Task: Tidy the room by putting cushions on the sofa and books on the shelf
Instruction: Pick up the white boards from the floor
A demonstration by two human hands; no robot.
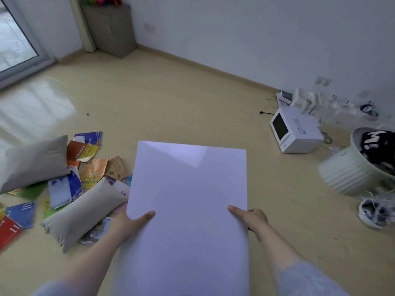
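I hold a large plain white sheet (188,199) flat in front of me over the floor. My left hand (128,223) grips its left edge with the thumb on top. My right hand (252,218) grips its right edge the same way. Two grey cushions lie on the floor at the left: one (36,161) further back, one (85,208) nearer me. Several colourful books (92,167) are scattered around and under them. No sofa or shelf is in view.
A small white microwave-like box (297,131) sits on the floor at the right, beside a tipped white bin (350,176) with dark cloth and tangled cables (374,210). A grey cabinet (111,28) stands in the far corner next to a glass door (15,39).
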